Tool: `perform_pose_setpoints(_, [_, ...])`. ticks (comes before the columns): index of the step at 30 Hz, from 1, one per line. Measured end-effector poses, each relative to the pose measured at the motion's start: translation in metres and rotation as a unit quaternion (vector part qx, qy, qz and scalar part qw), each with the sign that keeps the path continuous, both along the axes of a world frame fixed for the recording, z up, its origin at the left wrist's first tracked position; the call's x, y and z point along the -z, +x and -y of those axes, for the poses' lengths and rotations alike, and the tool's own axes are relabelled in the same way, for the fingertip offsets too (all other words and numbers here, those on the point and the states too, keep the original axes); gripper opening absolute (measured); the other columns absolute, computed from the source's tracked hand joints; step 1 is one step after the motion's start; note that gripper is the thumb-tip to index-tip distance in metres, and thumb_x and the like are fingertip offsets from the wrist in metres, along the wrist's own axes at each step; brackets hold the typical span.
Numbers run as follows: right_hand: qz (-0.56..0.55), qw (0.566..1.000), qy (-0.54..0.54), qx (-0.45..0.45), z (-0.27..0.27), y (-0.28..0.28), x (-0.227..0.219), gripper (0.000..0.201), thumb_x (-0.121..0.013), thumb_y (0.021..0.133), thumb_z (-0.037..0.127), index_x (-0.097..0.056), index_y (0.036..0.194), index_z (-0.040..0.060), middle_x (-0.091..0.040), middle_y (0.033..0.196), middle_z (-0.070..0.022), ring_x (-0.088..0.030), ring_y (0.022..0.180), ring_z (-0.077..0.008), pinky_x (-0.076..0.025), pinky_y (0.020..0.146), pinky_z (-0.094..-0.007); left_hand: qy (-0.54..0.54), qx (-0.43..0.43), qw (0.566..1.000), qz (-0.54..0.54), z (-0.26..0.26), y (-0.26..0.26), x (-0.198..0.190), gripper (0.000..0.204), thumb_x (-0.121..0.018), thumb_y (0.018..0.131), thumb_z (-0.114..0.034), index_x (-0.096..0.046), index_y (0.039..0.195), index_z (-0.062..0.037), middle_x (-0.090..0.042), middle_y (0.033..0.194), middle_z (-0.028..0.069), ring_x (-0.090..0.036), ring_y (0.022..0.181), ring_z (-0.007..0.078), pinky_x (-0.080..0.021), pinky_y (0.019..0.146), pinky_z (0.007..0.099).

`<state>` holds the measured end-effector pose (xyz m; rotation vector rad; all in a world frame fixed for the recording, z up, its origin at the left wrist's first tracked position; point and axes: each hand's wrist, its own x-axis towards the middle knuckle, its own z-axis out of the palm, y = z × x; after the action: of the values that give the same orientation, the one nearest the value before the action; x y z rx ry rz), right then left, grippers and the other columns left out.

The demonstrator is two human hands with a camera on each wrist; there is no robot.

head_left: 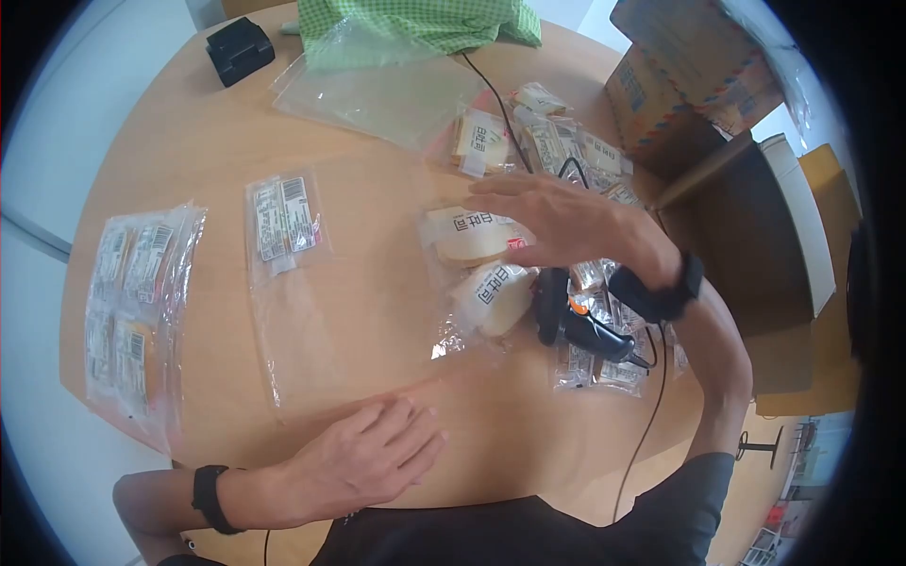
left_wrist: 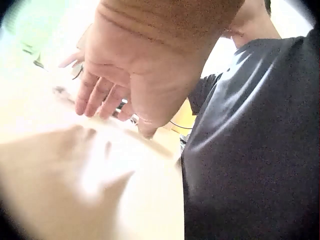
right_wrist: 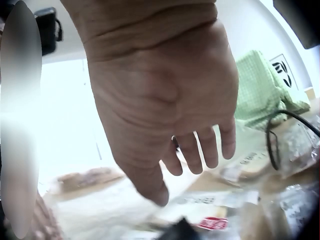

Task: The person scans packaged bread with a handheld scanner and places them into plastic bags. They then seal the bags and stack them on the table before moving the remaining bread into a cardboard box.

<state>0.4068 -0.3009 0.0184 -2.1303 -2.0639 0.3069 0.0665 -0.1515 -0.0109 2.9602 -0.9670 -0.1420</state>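
Note:
My right hand point(head_left: 557, 217) reaches over a packet of white toast bread point(head_left: 464, 247), fingers extended and nothing in its grasp. In the right wrist view its fingers point down toward the packets, one with a red label point(right_wrist: 213, 223). A second toast packet point(head_left: 495, 297) lies just nearer to me. My left hand point(head_left: 373, 457) hovers by the near table edge with loosely bent fingers, holding nothing; the left wrist view shows its palm point(left_wrist: 145, 70) bare. Beyond it a large clear plastic bag point(head_left: 330, 340) is spread flat, a label-up packet point(head_left: 283, 219) at its left side.
A filled clear bag of several packets point(head_left: 142, 321) lies at the left. A black handheld scanner point(head_left: 595, 330) with a cable rests on more packets at the right. Cardboard boxes point(head_left: 755, 245) stand beyond. Empty bags point(head_left: 368, 99), green checked cloth point(head_left: 425, 24) and a black device point(head_left: 240, 51) sit at the back.

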Motion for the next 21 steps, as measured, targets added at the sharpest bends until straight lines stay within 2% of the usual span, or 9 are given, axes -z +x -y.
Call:
perform_pose_setpoints(5, [-0.031, 0.997, 0.013, -0.074, -0.01, 0.023, 0.032, 0.073, -0.08, 0.082, 0.014, -0.051, 0.148, 0.0017, -0.056, 0.147, -0.0222, -0.058, 0.132, -0.0408, -0.047, 0.113, -0.0484, -0.159, -0.045, 0.986, 0.04, -0.009, 0.032, -0.028, 0.072, -0.069, 0.096, -0.047, -0.053, 0.147, 0.0012, -0.058, 0.145, 0.0241, -0.054, 0.138, 0.0404, -0.045, 0.115, 0.0509])
perform_pose_setpoints(7, [-0.022, 0.992, -0.126, 0.012, -0.009, 0.008, 0.008, 0.075, -0.08, 0.079, 0.013, -0.051, 0.147, 0.0001, -0.055, 0.147, -0.0226, -0.056, 0.134, -0.041, -0.048, 0.112, -0.0489, -0.133, -0.119, 0.982, 0.054, -0.012, 0.038, -0.024, 0.073, -0.068, 0.098, -0.047, -0.051, 0.149, 0.0028, -0.058, 0.145, 0.025, -0.054, 0.138, 0.0412, -0.045, 0.115, 0.0513])
perform_pose_setpoints(12, [0.11, 0.99, 0.034, 0.079, 0.009, 0.006, 0.009, 0.034, -0.067, 0.083, 0.005, -0.067, 0.116, -0.0031, -0.072, 0.09, -0.0229, -0.071, 0.079, -0.0444, -0.057, 0.072, -0.0519, -0.163, -0.194, 0.958, -0.134, -0.036, 0.045, -0.008, 0.078, -0.066, 0.102, -0.049, -0.044, 0.153, 0.006, -0.052, 0.151, 0.0283, -0.052, 0.139, 0.0446, -0.045, 0.115, 0.051])
perform_pose_setpoints(15, [0.075, 0.955, 0.234, 0.166, 0.016, 0.009, -0.007, 0.027, -0.066, 0.084, 0.004, -0.07, 0.11, -0.003, -0.069, 0.087, -0.024, -0.072, 0.08, -0.0392, -0.056, 0.071, -0.0484, -0.227, -0.19, 0.951, -0.095, -0.046, 0.059, -0.003, 0.079, -0.066, 0.102, -0.047, -0.041, 0.152, 0.0092, -0.053, 0.146, 0.0315, -0.05, 0.14, 0.046, -0.048, 0.11, 0.0459])
perform_pose_setpoints(16, [0.006, 0.955, 0.133, 0.266, 0.017, -0.007, -0.039, 0.034, -0.065, 0.09, 0.004, -0.067, 0.122, -0.005, -0.071, 0.087, -0.0157, -0.07, 0.078, -0.0226, -0.056, 0.073, -0.0355, -0.305, -0.235, 0.919, -0.082, -0.048, 0.068, -0.009, 0.081, -0.064, 0.104, -0.049, -0.04, 0.152, 0.0103, -0.054, 0.146, 0.0312, -0.052, 0.138, 0.0443, -0.048, 0.11, 0.0454])
perform_pose_setpoints(17, [0.013, 0.953, 0.126, 0.276, 0.023, -0.01, -0.041, 0.034, -0.065, 0.09, 0.004, -0.067, 0.122, -0.005, -0.071, 0.087, -0.0157, -0.07, 0.078, -0.0226, -0.056, 0.073, -0.0355, -0.381, -0.28, 0.878, -0.071, -0.048, 0.077, -0.014, 0.083, -0.063, 0.105, -0.052, -0.039, 0.152, 0.0113, -0.054, 0.145, 0.031, -0.055, 0.136, 0.0426, -0.048, 0.11, 0.045])
perform_pose_setpoints(18, [-0.172, 0.932, 0.17, 0.271, 0.029, -0.012, -0.041, 0.036, -0.065, 0.095, 0.007, -0.064, 0.128, -0.006, -0.071, 0.09, -0.0106, -0.066, 0.081, -0.0155, -0.054, 0.076, -0.0306, -0.389, -0.272, 0.877, -0.071, -0.047, 0.086, -0.017, 0.083, -0.063, 0.105, -0.052, -0.039, 0.152, 0.0113, -0.054, 0.145, 0.031, -0.055, 0.136, 0.0426, -0.048, 0.11, 0.045])
perform_pose_setpoints(20, [-0.415, 0.854, 0.209, 0.233, 0.035, -0.028, -0.041, 0.042, -0.062, 0.107, 0.017, -0.056, 0.14, -0.0091, -0.071, 0.102, -0.0012, -0.061, 0.092, -0.0046, -0.051, 0.081, -0.0241, -0.624, -0.357, 0.677, -0.156, -0.046, 0.101, -0.022, 0.072, -0.063, 0.107, -0.044, -0.041, 0.154, 0.005, -0.057, 0.148, 0.0198, -0.057, 0.137, 0.0277, -0.047, 0.115, 0.0453])
perform_pose_setpoints(21, [-0.451, 0.835, 0.202, 0.242, 0.04, -0.035, -0.038, 0.042, -0.066, 0.105, 0.017, -0.059, 0.141, -0.0048, -0.073, 0.117, -0.0052, -0.065, 0.103, -0.0081, -0.051, 0.094, -0.0234, -0.629, -0.353, 0.674, -0.159, -0.048, 0.106, -0.024, 0.072, -0.063, 0.107, -0.044, -0.041, 0.154, 0.005, -0.057, 0.148, 0.0198, -0.057, 0.137, 0.0277, -0.047, 0.115, 0.0453])
